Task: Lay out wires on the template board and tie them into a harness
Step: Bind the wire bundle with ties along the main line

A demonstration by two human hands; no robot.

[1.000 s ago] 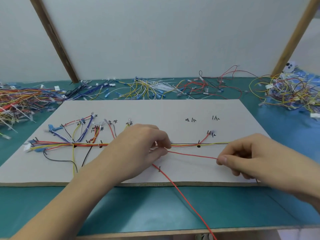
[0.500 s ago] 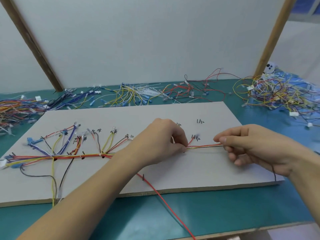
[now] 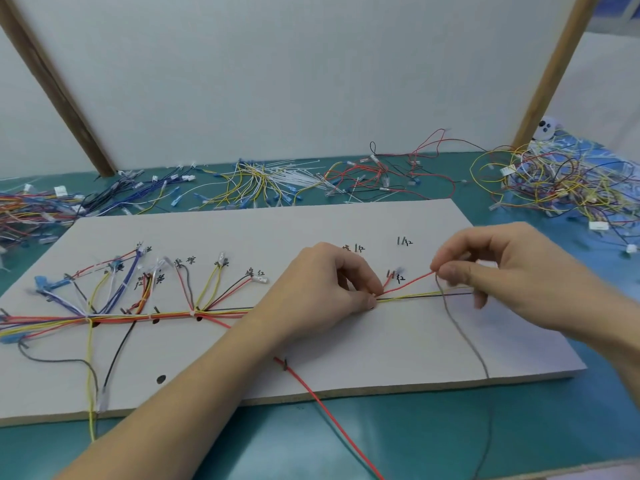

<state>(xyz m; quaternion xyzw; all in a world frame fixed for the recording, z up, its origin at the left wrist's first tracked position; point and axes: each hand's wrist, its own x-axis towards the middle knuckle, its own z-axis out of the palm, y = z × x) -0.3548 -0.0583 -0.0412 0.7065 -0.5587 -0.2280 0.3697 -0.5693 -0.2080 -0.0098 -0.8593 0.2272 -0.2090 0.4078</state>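
In the head view, the template board (image 3: 346,348) is lying on the green table (image 3: 242,445), filling the middle of the frame. A bundle of coloured wires (image 3: 145,317) is running along the board from the left edge toward the centre, with branches fanning upward to handwritten marks. The left hand (image 3: 325,289), at centre, is pinching that run against the board with curled thumb and fingertips. The right hand (image 3: 495,271), right of centre, is pinching the end of a red wire (image 3: 408,284) and a grey wire (image 3: 464,337) that is trailing down off the board's front edge. Loose wire heaps (image 3: 568,181) are lying along the table's far side.
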